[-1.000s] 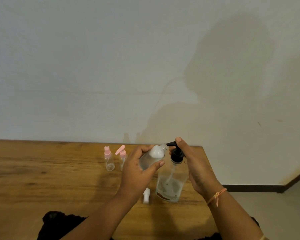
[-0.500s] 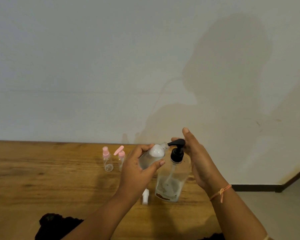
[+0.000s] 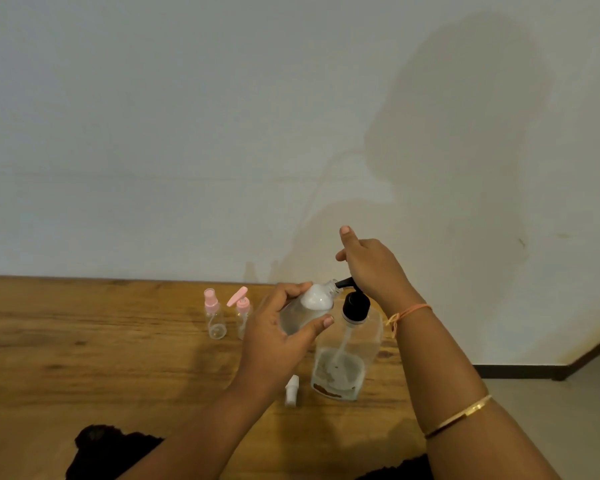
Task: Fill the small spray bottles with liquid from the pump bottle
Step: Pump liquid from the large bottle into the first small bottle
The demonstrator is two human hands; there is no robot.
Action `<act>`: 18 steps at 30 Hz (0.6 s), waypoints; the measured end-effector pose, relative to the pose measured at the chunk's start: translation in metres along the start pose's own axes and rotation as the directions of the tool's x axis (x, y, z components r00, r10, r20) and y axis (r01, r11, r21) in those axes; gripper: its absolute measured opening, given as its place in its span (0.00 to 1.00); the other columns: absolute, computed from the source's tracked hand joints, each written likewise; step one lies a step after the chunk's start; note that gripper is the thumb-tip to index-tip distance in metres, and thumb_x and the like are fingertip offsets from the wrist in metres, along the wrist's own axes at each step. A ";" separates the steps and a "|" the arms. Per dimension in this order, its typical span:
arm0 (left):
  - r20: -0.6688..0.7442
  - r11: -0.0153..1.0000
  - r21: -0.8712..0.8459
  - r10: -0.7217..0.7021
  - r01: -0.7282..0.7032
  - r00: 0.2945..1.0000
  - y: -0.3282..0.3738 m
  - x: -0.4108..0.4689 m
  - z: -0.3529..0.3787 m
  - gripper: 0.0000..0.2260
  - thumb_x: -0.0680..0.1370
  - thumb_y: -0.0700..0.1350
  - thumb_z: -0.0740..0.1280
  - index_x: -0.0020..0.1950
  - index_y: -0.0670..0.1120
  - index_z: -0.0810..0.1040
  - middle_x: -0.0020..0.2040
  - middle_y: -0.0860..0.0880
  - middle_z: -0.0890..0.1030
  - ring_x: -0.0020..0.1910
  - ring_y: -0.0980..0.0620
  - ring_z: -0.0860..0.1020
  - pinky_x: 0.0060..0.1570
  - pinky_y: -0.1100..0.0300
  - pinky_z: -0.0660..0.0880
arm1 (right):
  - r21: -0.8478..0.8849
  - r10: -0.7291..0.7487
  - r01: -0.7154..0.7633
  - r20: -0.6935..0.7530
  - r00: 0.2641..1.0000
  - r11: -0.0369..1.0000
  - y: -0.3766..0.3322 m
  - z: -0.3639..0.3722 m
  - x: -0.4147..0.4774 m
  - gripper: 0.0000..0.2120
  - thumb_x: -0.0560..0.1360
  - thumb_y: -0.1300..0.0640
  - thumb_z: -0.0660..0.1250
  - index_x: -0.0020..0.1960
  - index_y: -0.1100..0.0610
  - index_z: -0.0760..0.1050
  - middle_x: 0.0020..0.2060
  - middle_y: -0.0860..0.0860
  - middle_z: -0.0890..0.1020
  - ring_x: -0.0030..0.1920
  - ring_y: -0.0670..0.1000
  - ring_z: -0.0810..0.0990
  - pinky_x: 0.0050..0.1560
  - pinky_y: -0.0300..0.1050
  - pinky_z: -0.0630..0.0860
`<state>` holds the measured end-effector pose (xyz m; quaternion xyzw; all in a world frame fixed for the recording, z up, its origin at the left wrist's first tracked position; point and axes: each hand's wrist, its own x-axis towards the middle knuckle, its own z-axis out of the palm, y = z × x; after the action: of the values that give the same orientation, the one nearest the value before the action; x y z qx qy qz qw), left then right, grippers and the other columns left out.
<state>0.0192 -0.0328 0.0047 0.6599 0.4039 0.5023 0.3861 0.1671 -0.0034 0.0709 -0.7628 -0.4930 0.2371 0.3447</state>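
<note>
My left hand (image 3: 278,341) grips a small clear spray bottle (image 3: 309,306), uncapped and tilted. Its open neck meets the black nozzle of the pump bottle (image 3: 343,362). That bottle is clear and square-sided, holds a little liquid at the bottom, and stands on the wooden table (image 3: 84,358). The underside of my right hand (image 3: 371,268) rests on the black pump head, index finger pointing up. A white spray cap (image 3: 291,391) lies on the table just left of the pump bottle's base.
Two small clear bottles with pink tops (image 3: 215,318) (image 3: 243,313) stand side by side left of my hands, near the wall. The table's right edge runs just past the pump bottle. Dark fabric (image 3: 111,448) lies at the near edge.
My right hand lifted off the pump head, letting it rise, then came back down on top of it. My left hand kept the small bottle at the nozzle.
</note>
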 end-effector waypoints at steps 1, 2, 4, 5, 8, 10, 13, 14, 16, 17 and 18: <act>-0.002 1.000 0.002 0.001 -0.001 1.000 -0.001 0.000 0.000 0.17 0.65 0.47 0.76 0.48 0.59 0.74 0.49 0.61 0.79 0.52 0.69 0.73 0.47 0.78 0.68 | -0.022 0.020 -0.020 0.004 1.000 1.000 0.003 0.002 0.002 0.30 0.80 0.40 0.47 0.50 0.61 0.79 0.42 0.53 0.79 0.49 0.56 0.76 0.62 0.60 0.68; -0.002 1.000 0.005 0.003 -0.003 1.000 -0.001 0.000 0.000 0.17 0.66 0.46 0.76 0.48 0.59 0.74 0.49 0.61 0.79 0.52 0.69 0.73 0.47 0.78 0.69 | -0.040 0.040 -0.040 0.005 0.999 0.998 0.006 0.003 0.003 0.28 0.80 0.41 0.48 0.49 0.60 0.79 0.44 0.53 0.79 0.50 0.56 0.76 0.61 0.60 0.69; -0.002 1.000 0.010 0.004 -0.004 1.000 -0.001 0.000 0.001 0.17 0.66 0.45 0.76 0.48 0.59 0.74 0.48 0.62 0.79 0.51 0.69 0.73 0.46 0.78 0.69 | -0.056 0.075 -0.075 -0.002 0.997 0.996 0.011 0.007 0.005 0.26 0.80 0.43 0.49 0.50 0.59 0.79 0.48 0.55 0.80 0.51 0.57 0.76 0.60 0.58 0.70; -0.002 1.000 0.013 0.002 -0.002 1.000 -0.002 0.000 0.001 0.17 0.66 0.45 0.76 0.48 0.60 0.74 0.48 0.62 0.79 0.51 0.69 0.73 0.46 0.77 0.69 | -0.057 0.085 -0.085 -0.008 0.996 0.995 0.012 0.008 0.005 0.25 0.80 0.44 0.50 0.50 0.60 0.79 0.48 0.56 0.80 0.50 0.57 0.76 0.59 0.57 0.71; 0.003 1.000 0.023 -0.004 0.004 1.000 -0.003 0.001 0.002 0.17 0.66 0.47 0.76 0.48 0.60 0.74 0.48 0.62 0.79 0.52 0.67 0.73 0.46 0.77 0.69 | -0.023 0.077 -0.078 -0.036 0.996 0.997 0.013 0.007 0.003 0.24 0.81 0.46 0.52 0.48 0.61 0.80 0.47 0.57 0.81 0.45 0.54 0.76 0.54 0.52 0.73; 0.004 1.000 0.018 -0.003 0.002 1.000 -0.004 0.001 0.002 0.16 0.65 0.48 0.76 0.48 0.60 0.74 0.48 0.61 0.79 0.52 0.67 0.74 0.46 0.77 0.69 | 0.020 0.051 -0.050 -0.061 0.997 0.999 0.010 0.005 0.002 0.24 0.80 0.47 0.53 0.48 0.64 0.80 0.46 0.57 0.82 0.42 0.53 0.77 0.50 0.51 0.72; 0.001 1.000 0.007 -0.002 0.001 1.000 -0.004 0.000 0.002 0.16 0.65 0.49 0.76 0.48 0.60 0.74 0.48 0.61 0.79 0.52 0.67 0.74 0.47 0.77 0.69 | -0.018 0.012 -0.014 -0.112 0.994 1.000 0.006 0.002 0.003 0.24 0.80 0.45 0.53 0.48 0.63 0.80 0.40 0.54 0.80 0.46 0.57 0.78 0.56 0.58 0.72; 0.004 1.000 0.002 0.004 -0.004 1.000 -0.004 0.000 0.002 0.16 0.65 0.49 0.75 0.48 0.59 0.74 0.47 0.61 0.79 0.52 0.67 0.74 0.47 0.77 0.69 | -0.039 0.013 -0.018 -0.111 0.994 0.999 0.006 0.002 0.004 0.24 0.79 0.45 0.53 0.47 0.62 0.80 0.38 0.51 0.79 0.46 0.57 0.77 0.58 0.59 0.71; 0.006 1.000 -0.013 0.015 -0.015 1.000 -0.004 0.000 0.002 0.16 0.66 0.49 0.75 0.48 0.59 0.74 0.49 0.63 0.79 0.52 0.65 0.75 0.48 0.75 0.70 | -0.063 0.038 -0.044 -0.091 0.995 0.997 0.007 0.004 0.006 0.23 0.79 0.45 0.52 0.46 0.60 0.80 0.36 0.50 0.76 0.48 0.57 0.77 0.60 0.60 0.70; 0.002 1.000 -0.021 0.019 -0.019 1.000 -0.005 0.000 0.002 0.16 0.66 0.49 0.75 0.49 0.59 0.74 0.50 0.63 0.79 0.52 0.64 0.75 0.48 0.75 0.70 | -0.070 0.052 -0.057 -0.083 0.995 0.996 0.008 0.006 0.007 0.23 0.80 0.46 0.52 0.46 0.59 0.80 0.37 0.50 0.76 0.49 0.57 0.77 0.60 0.60 0.70; -0.002 0.999 -0.027 0.021 -0.021 1.000 -0.005 0.000 0.001 0.16 0.65 0.49 0.75 0.49 0.59 0.74 0.50 0.64 0.78 0.52 0.64 0.75 0.48 0.75 0.70 | -0.073 0.061 -0.066 -0.079 0.995 0.995 0.010 0.007 0.007 0.22 0.80 0.46 0.52 0.46 0.59 0.79 0.39 0.51 0.77 0.50 0.57 0.77 0.60 0.60 0.70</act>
<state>0.0196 -0.0313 -0.0001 0.6584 0.3906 0.5123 0.3893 0.1706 0.0025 0.0588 -0.7991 -0.4634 0.1998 0.3268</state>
